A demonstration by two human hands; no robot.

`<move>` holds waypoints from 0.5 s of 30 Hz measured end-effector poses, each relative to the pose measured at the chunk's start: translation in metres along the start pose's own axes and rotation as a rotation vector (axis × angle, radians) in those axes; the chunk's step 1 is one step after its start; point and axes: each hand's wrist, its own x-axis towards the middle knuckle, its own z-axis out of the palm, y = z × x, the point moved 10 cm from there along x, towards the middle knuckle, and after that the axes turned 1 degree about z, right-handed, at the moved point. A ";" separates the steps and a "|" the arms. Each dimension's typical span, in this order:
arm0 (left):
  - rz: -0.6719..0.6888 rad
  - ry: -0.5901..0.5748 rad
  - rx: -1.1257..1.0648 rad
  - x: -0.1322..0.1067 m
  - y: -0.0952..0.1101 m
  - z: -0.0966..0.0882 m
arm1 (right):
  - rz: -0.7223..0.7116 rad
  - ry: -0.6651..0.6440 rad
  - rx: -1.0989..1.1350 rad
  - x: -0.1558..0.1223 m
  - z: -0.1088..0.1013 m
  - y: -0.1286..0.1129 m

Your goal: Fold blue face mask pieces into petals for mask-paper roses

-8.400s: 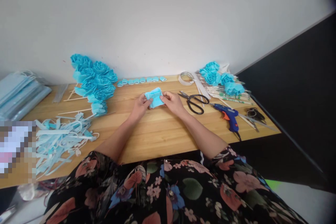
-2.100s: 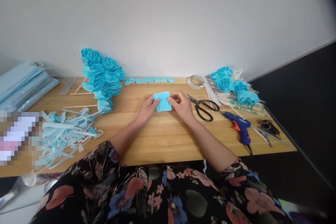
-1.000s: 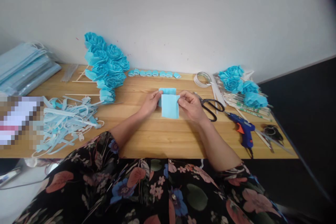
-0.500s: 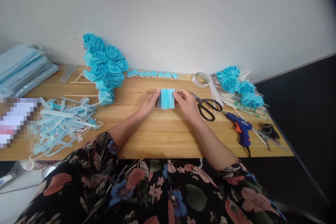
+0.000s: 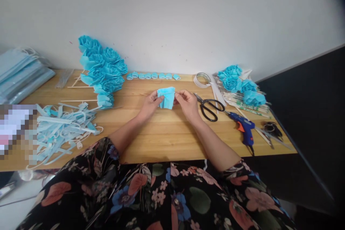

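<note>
A blue piece of face-mask fabric (image 5: 167, 97) with pleat lines is held up over the middle of the table. My left hand (image 5: 151, 103) grips its left side, the thumb lying across the front. At the right edge, the fingertips of my right hand (image 5: 187, 102) pinch the same piece. Just right of that hand lie black-handled scissors (image 5: 208, 107). Behind the fabric, a row of small folded blue pieces (image 5: 154, 76) runs along the wall.
Blue fabric roses (image 5: 104, 66) on sticks stand at left, above a heap of cut mask strips and ear loops (image 5: 63, 129). Stacked masks (image 5: 24, 73) fill the far left. On the right are a tape roll (image 5: 202, 80), a blue glue gun (image 5: 244, 125) and more roses (image 5: 253, 98).
The fabric has turned from a folded, layered shape into a wider face toward me. My left thumb has moved onto its front. The whole view has shifted slightly.
</note>
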 end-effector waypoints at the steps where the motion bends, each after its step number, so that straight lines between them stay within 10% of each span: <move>1: 0.006 0.013 0.000 0.000 0.000 -0.001 | -0.012 0.013 -0.006 0.001 -0.002 -0.001; 15: 0.264 0.001 0.322 -0.009 0.036 0.006 | -0.088 -0.126 -0.103 -0.002 0.008 -0.006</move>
